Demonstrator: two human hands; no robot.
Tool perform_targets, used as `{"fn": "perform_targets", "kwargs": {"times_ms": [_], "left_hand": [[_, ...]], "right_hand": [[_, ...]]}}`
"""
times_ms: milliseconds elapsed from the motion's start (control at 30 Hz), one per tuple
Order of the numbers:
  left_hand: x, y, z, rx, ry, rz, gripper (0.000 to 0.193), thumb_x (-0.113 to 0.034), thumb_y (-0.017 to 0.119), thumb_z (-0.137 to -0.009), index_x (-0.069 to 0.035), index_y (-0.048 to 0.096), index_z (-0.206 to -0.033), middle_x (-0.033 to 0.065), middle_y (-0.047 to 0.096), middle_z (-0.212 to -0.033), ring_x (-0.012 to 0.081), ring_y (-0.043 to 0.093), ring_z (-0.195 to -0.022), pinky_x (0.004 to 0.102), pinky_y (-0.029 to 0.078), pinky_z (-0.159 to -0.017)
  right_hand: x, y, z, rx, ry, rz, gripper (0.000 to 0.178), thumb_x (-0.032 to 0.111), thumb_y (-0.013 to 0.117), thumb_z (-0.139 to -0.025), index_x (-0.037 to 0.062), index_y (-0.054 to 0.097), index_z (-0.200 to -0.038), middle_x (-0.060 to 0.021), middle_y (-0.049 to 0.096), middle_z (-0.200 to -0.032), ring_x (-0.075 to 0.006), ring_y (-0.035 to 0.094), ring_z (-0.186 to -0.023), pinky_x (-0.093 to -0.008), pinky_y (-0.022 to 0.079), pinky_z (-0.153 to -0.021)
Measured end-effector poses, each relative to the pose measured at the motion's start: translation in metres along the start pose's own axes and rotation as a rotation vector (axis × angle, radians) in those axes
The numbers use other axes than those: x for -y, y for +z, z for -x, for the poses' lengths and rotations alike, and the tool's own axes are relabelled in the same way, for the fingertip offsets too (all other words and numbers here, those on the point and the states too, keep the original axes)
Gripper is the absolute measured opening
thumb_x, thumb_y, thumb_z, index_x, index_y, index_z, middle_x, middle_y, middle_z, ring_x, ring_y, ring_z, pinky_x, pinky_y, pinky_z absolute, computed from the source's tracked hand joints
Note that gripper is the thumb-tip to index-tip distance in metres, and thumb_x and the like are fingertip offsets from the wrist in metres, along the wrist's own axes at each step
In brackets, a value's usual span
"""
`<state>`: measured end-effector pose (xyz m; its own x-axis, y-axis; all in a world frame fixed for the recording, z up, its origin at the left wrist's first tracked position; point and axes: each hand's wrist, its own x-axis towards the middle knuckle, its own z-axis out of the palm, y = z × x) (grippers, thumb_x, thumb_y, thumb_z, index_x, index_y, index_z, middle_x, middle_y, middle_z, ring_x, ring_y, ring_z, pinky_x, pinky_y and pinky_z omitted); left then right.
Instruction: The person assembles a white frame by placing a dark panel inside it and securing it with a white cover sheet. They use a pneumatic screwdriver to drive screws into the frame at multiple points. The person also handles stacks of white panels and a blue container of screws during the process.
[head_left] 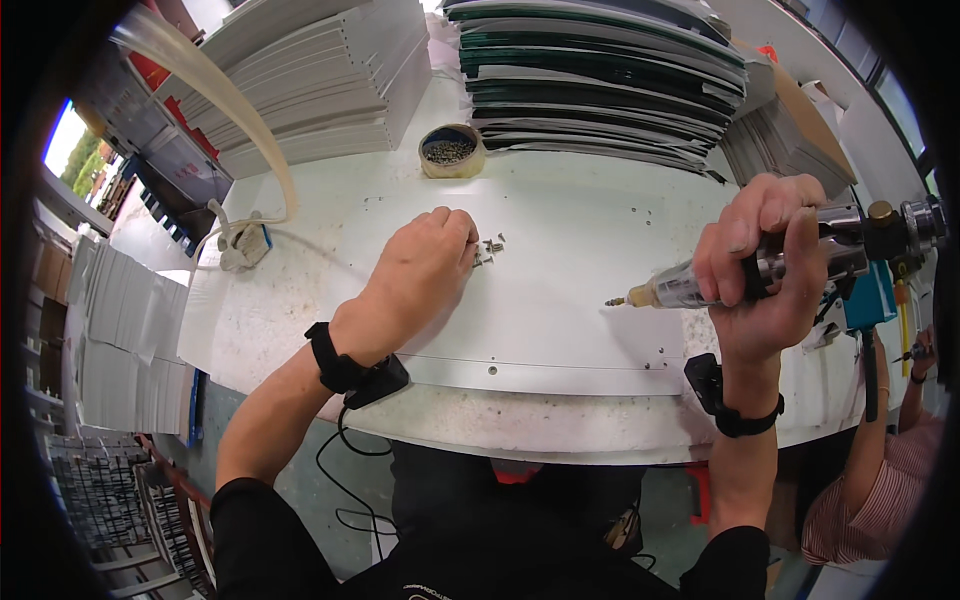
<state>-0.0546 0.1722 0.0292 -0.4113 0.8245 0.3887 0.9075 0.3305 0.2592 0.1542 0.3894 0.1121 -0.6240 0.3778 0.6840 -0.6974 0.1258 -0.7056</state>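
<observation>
My right hand [765, 255] is wrapped round a screwdriver [680, 288], a powered one with a clear front sleeve and metal body. Its bit points left above a flat white panel [560, 340] and seems to carry a small screw at the tip. Over the panel's middle, my left hand [425, 255] has its fingers curled and pressed together beside a small heap of loose screws [494, 246]. Whatever those fingertips hold is hidden from view. Small holes and fasteners dot the panel near its corners and front edge.
A round tub [451, 152] of screws stands behind the panel. Tall stacks of white panels [330, 90] and dark-edged sheets [600, 85] line the back. A pale hose [240, 110] hangs at left. At far right, another person's arm [870, 410] shows.
</observation>
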Motion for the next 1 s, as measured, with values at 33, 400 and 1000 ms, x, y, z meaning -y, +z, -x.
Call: {"fn": "perform_targets", "kwargs": {"times_ms": [33,400,1000], "left_hand": [[-0.002,-0.001,0.000,0.003,0.009,0.008,0.011,-0.005,0.069,-0.092,0.001,0.062,-0.097,0.0153,0.069,-0.091,0.0302,0.068,-0.080,0.0376,0.055,-0.075],[-0.064,-0.016,0.085,0.131,-0.514,1.297,0.011,-0.007,0.067,-0.101,-0.001,0.063,-0.110,0.0025,0.068,-0.099,0.0089,0.065,-0.091,0.0260,0.055,-0.085],[-0.060,-0.006,0.101,0.118,-0.478,1.549,0.021,-0.001,0.065,-0.101,-0.004,0.054,-0.118,0.0049,0.061,-0.111,0.0113,0.064,-0.102,0.0280,0.057,-0.094]], "right_hand": [[0.000,0.000,0.001,0.006,-0.004,-0.048,0.026,0.032,0.044,-0.111,0.0083,0.047,-0.101,-0.0086,0.056,-0.082,-0.0092,0.038,-0.042,-0.0263,0.042,-0.042],[0.008,0.043,0.012,-0.004,0.048,-0.382,0.032,0.037,0.031,-0.114,0.0097,0.047,-0.108,-0.0096,0.060,-0.086,-0.0110,0.040,-0.041,-0.0303,0.046,-0.043],[0.006,0.076,0.006,0.000,0.067,-0.349,0.030,0.035,0.040,-0.113,0.0087,0.046,-0.101,-0.0050,0.053,-0.084,-0.0079,0.039,-0.044,-0.0254,0.043,-0.040]]}}
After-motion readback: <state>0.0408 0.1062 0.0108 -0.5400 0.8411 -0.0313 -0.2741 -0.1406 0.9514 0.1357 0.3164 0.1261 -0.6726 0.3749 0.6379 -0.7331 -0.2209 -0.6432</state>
